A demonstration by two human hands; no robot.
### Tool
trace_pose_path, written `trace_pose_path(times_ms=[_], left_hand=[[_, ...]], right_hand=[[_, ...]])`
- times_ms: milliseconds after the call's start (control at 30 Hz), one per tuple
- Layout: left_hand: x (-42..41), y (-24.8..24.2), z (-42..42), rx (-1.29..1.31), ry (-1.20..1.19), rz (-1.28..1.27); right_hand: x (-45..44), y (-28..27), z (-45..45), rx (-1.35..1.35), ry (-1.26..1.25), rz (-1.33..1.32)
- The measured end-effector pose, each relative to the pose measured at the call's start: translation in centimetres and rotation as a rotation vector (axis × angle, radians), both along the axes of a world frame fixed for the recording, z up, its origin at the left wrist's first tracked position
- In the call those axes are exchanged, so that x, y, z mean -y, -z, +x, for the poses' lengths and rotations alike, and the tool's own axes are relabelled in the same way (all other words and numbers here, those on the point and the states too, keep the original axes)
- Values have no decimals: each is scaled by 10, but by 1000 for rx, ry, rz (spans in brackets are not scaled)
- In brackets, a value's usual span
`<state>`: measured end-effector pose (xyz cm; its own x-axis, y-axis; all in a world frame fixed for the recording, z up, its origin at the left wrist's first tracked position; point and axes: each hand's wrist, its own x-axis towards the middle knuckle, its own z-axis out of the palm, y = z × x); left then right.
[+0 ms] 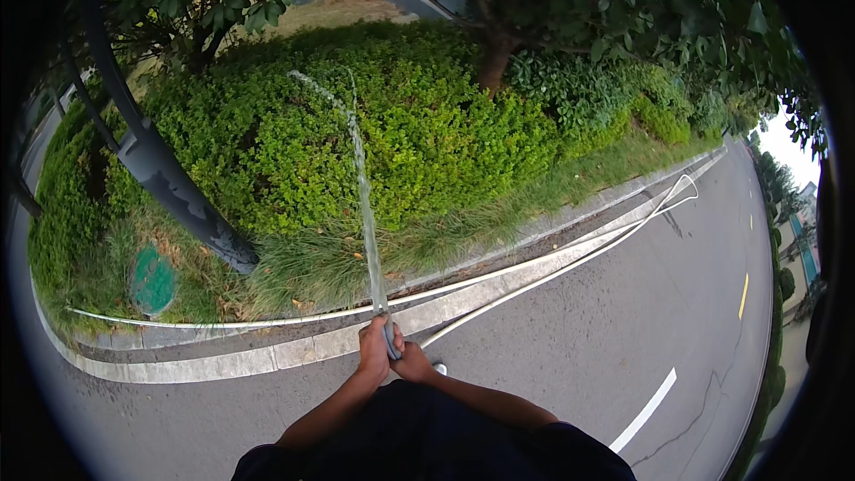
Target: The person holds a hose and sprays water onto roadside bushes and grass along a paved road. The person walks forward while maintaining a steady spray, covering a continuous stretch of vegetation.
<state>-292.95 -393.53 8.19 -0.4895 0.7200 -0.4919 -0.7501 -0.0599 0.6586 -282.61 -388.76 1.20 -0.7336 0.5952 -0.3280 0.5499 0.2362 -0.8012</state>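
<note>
My left hand (373, 348) is closed around the end of a hose (391, 341), its thumb near the outlet. Just to the right and slightly lower, my right hand (410, 362) grips the same hose. A stream of water (367, 220) leaves the hose end and arcs away over the green hedge (427, 147), bending left at its far part. A long pale hose (528, 293) runs over the road from beside my right hand, loops at the far right and comes back along the kerb to the left.
A dark metal post (180, 200) rises at the left, near a green round cover (153, 278) in the grass. A tree trunk (496, 63) stands in the hedge under overhanging leaves. The stone kerb (294, 353) borders the asphalt road (554, 347).
</note>
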Motion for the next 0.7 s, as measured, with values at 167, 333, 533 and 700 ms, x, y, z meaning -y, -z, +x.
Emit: trace_pose_path(times_ms=[167,333,533,700], left_hand=[[-6,4,2,-43,92,-31],[-16,1,6,-90,205,-42],[-26,2,11,-98,299,-47],[-29,1,13,-129,326,-58]], right_hand=[[0,-7,3,-18,51,18],[-2,-2,10,-41,117,-59],[-4,11,15,-67,184,-68],[-6,15,18,-33,203,-85]])
